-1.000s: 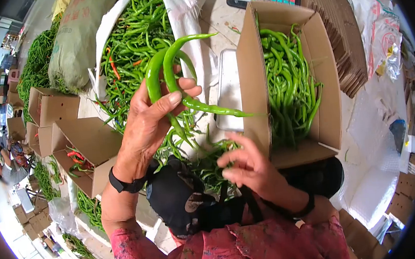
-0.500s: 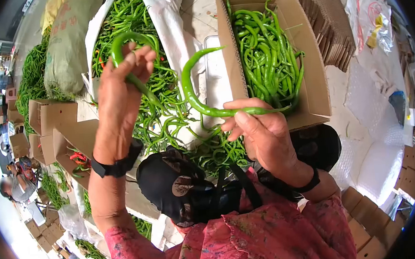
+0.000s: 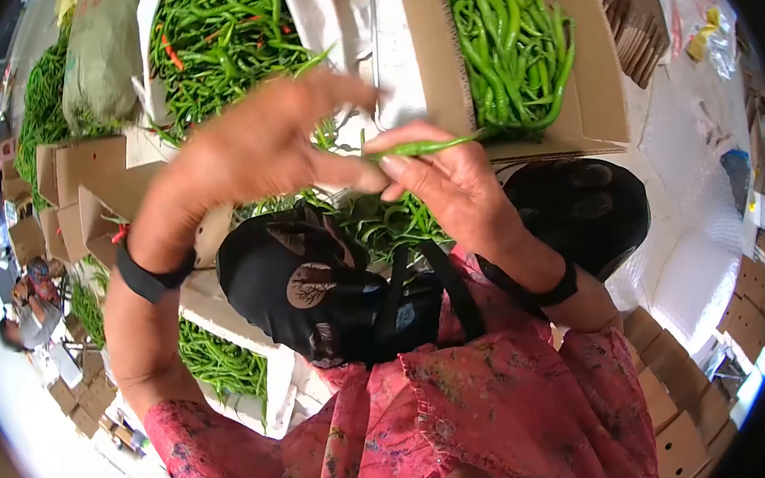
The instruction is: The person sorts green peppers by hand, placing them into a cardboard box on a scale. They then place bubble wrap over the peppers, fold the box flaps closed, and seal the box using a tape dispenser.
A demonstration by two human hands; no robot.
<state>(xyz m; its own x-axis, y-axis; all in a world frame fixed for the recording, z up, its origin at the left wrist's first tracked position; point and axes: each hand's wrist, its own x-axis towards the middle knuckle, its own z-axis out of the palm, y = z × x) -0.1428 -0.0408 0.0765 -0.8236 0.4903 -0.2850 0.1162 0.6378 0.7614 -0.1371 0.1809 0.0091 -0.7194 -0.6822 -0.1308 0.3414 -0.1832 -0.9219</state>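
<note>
Between the thumb and fingers of my right hand (image 3: 450, 184) is a green chili pepper (image 3: 425, 147), its thin tip pointing right. My left hand (image 3: 276, 139) is blurred, its fingers stretched out apart from the thumb, with no pepper visible in it. The left thumb reaches right up to the fingertips of my right hand. Beyond my left hand, a white sack (image 3: 309, 16) lies spread with a heap of green chili peppers (image 3: 224, 58) and a few red ones. Ahead of my right hand stands a cardboard box (image 3: 597, 51) filled with long green peppers (image 3: 511, 49).
A white tray (image 3: 397, 54) lies between sack and box. Flattened cardboard (image 3: 629, 4) is stacked at the upper right, with bubble wrap (image 3: 693, 241) below. Small cartons (image 3: 80, 164) and a full sack (image 3: 103, 59) stand left. Another person (image 3: 33, 311) sits at the far left.
My left hand has swung right and down towards my right hand, and the curved pepper it held is gone from it. My right hand's long curved pepper no longer shows; a short length of pepper does. The view has shifted.
</note>
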